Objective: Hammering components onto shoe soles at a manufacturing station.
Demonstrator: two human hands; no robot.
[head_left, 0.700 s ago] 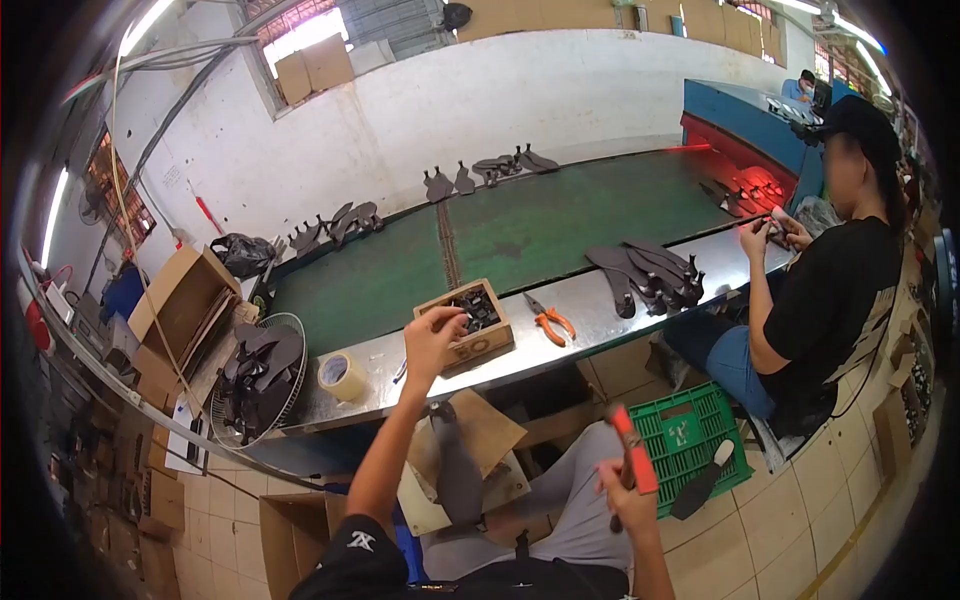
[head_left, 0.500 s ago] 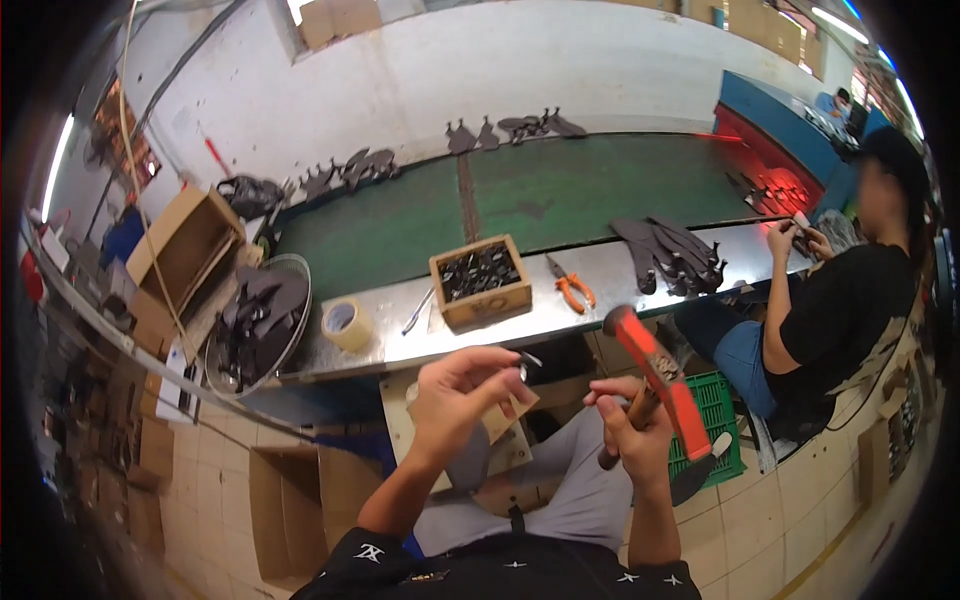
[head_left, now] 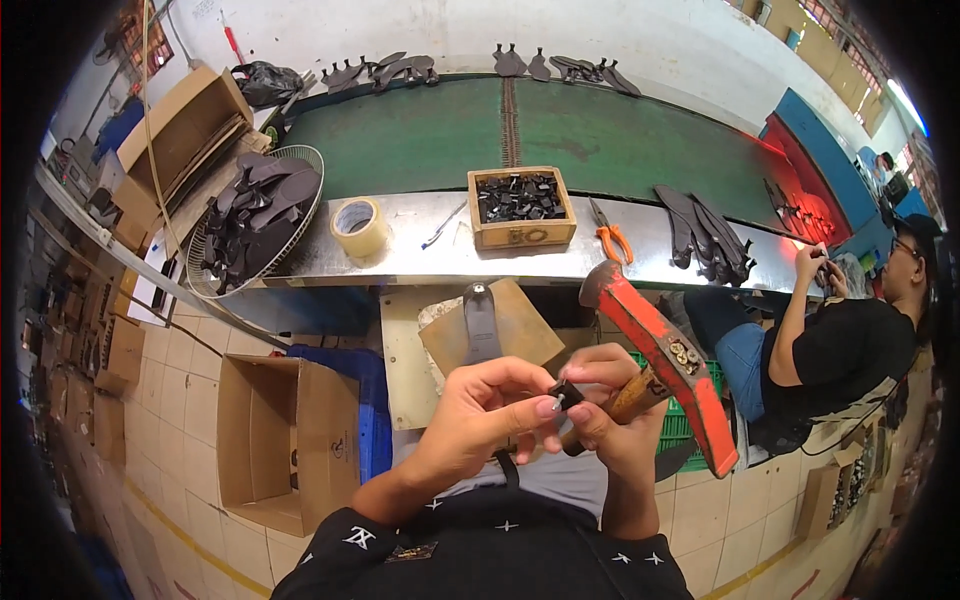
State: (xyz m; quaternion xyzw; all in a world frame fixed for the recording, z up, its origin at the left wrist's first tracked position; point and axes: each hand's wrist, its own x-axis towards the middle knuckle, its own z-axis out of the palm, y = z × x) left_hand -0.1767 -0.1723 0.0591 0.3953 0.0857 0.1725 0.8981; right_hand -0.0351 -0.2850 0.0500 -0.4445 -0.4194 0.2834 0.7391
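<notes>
Between the fingertips of my two hands is a small black piece with a shiny metal bit. My left hand pinches it from the left. The right hand touches its other side with thumb and finger, while its palm keeps hold of a hammer by the wooden handle. The hammer's red head tilts up to the right of my hands. Just beyond them, a narrow dark grey foot-shaped form lies over a brown board on a pale stand.
On the metal ledge are a wooden box of small black parts, tape, a pen, pliers and dark straps. A basket stands left, by a green belt. A cardboard box sits below; a co-worker sits right.
My hands have come together at the small black piece, the right one bringing the hammer along. The view has tilted downward, showing the board and grey form in front of me.
</notes>
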